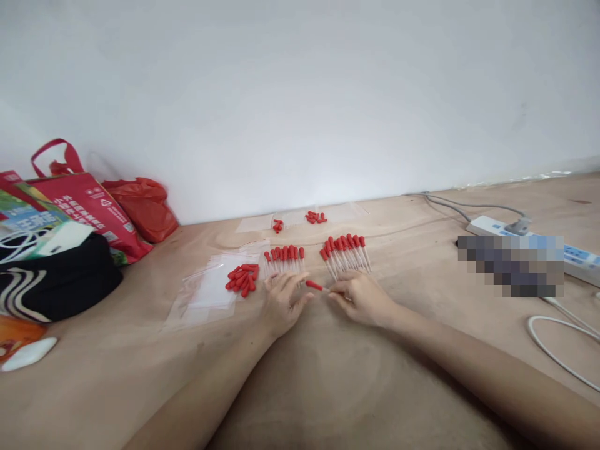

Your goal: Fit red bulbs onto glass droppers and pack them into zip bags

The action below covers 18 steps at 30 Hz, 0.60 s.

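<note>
Both my forearms reach forward over the desk (pixel 304 400) and angle in toward each other, palms low. My right grip (pixel 332 295) pinches the pale stem of a dropper (pixel 314 285) between thumb and fingertips; my left grip (pixel 310 286) is spread, thumb apart from the fingers, at the dropper's red end. The dropper lies between my two hands, its red bulb pointing left and tipped slightly up; the stem is thin and faint, so I can't fairly say how far it runs behind my fingers. Beyond my hands, a left row of droppers (pixel 285 253) and a right row of droppers (pixel 347 245) lie bulbs away from me, my fingers partly covering their near ends. Left of them sit a pile of red bulbs (pixel 242 279) and clear bags (pixel 210 287); a power strip (pixel 492 226) is well off right.
</note>
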Each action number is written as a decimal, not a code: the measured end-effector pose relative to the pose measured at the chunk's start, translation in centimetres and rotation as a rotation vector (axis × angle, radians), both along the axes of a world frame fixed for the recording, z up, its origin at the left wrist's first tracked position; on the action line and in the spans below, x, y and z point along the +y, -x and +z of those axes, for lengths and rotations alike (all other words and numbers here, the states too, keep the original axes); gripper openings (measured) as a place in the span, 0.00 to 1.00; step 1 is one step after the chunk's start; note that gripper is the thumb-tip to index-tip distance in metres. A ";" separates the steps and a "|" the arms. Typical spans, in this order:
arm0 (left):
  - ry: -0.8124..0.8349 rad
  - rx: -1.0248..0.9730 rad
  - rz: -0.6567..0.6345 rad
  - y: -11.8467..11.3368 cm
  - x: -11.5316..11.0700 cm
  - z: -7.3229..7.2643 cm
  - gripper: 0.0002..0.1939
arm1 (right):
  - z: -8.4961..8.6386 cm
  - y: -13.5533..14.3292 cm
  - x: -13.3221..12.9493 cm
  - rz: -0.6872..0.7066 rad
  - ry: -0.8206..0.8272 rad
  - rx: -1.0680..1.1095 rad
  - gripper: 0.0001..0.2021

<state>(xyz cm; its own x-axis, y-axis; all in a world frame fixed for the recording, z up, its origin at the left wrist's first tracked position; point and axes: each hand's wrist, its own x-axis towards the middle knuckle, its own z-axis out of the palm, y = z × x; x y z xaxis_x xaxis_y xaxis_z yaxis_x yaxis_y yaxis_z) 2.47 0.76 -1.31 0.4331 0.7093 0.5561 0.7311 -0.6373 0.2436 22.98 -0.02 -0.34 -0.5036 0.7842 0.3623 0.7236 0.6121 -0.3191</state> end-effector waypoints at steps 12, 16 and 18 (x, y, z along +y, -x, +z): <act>0.005 -0.315 0.542 2.6 2.3 -1.0 0.13 | -0.3 5.2 6.2 -0.534 0.154 -0.090 0.12; 0.006 -0.295 0.555 2.4 2.3 -1.0 0.14 | -0.6 5.3 6.7 -0.522 0.128 -0.129 0.10; -0.001 -0.277 0.559 2.3 2.2 -0.9 0.14 | -0.6 5.5 6.8 -0.499 0.104 -0.104 0.11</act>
<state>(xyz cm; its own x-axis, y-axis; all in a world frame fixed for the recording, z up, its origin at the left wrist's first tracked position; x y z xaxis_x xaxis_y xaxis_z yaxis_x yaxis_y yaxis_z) 0.20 2.97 -2.18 -0.1640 0.7867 0.5952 0.8641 -0.1765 0.4714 17.46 6.75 -0.96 -0.0888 0.9672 0.2382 0.9502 0.1540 -0.2708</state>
